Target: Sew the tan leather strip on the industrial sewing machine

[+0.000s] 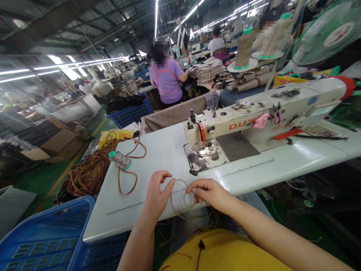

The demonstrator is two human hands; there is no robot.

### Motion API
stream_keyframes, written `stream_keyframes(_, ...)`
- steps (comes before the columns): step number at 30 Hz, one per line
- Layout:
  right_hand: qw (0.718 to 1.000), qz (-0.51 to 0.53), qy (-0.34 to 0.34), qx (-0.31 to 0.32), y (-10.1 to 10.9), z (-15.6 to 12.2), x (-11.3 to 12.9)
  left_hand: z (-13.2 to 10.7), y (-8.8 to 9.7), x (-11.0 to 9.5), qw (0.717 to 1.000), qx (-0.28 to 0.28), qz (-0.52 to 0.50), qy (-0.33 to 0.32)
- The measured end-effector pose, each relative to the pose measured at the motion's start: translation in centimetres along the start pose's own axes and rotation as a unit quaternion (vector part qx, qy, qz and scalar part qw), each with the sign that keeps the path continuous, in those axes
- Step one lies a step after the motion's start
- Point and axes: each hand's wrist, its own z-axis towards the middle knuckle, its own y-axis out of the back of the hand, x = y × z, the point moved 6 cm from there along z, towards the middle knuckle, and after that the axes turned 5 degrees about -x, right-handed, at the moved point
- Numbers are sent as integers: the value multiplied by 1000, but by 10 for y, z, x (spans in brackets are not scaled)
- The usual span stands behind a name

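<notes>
A thin light-brown leather strap (184, 201) hangs in loops between my two hands, above the front edge of the white sewing table. My right hand (208, 192) pinches it between thumb and fingertips. At my left hand (158, 194), the strap runs past the thumb tip. Its fingers are curled, with a small gap between index finger and thumb; the other fingertips are hidden. Just beyond my hands stand the needle and presser foot of a sewing machine (239, 116).
A thread cone (121, 160) and looped brown straps (128, 188) lie on the table's left part. Beside it are a pile of brown straps (90, 171) and a blue crate (47, 233). A fan (329, 34) stands at right. A person in purple (169, 81) works ahead.
</notes>
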Motion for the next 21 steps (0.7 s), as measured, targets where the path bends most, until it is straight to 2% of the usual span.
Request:
stream_keyframes(1, 1000, 6, -2, -3, 0, 1, -1, -3, -1, -1, 1000, 25, 0, 15)
stream_keyframes(4, 1000, 16, -1, -6, -1, 2, -2, -15, -15, -1, 984, 154, -26, 87)
stream_keyframes(6, 1000, 21, 6, -9, -3, 2, 0, -24, -27, 1, 968, 197, -72, 135)
stream_keyframes(8, 1000, 23, 14, -12, -5, 3, 3, -30, -38, 2, 951, 195, -159, 179)
stream_keyframes(11, 999, 33, 20, -12, -8, 2, 8, -38, -55, -1, 907, 178, -300, 237)
stream_keyframes(14, 997, 74, 16, -22, -8, 0, 11, -42, -62, -5, 865, 141, -385, 288)
stream_keyframes(17, 985, 162, -11, -52, -4, -1, 7, -43, -64, -7, 813, 125, -454, 343)
stream_keyframes(18, 979, 193, -24, -58, -3, -1, 5, -43, -64, -7, 808, 124, -460, 346)
stream_keyframes(19, 973, 220, -38, -63, -2, -1, 3, -41, -63, -7, 816, 122, -452, 339)
stream_keyframes(21, 962, 258, -58, -72, -1, -2, -1, -38, -60, -5, 846, 113, -416, 313)
